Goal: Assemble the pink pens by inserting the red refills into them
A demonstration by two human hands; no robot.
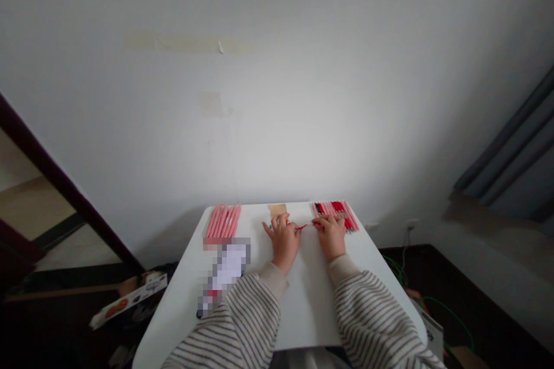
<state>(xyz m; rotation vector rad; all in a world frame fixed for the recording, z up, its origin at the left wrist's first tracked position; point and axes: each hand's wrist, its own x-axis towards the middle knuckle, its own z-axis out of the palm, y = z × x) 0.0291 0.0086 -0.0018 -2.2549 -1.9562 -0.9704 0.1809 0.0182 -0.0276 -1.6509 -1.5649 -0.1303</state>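
Observation:
Over the white table, my left hand (285, 242) pinches one end of a thin red-and-whitish stick (304, 226) that looks like a pen refill. Its other fingers are spread. The fingertips of my right hand (332, 236) close on the stick's right end, so it spans the gap between my hands. Pink and red pens (337, 207) lie side by side just beyond my right hand, which partly covers them. A small tan piece (278, 209) lies behind my left fingers. The finer details of the stick are too small to make out.
A row of pink pens (224, 221) lies at the table's (311, 300) back left. Nearer me is a blurred-out white object (229, 265). The wall (277, 127) stands directly behind the table. Green cables (396, 268) and boxes sit on the floor to the right.

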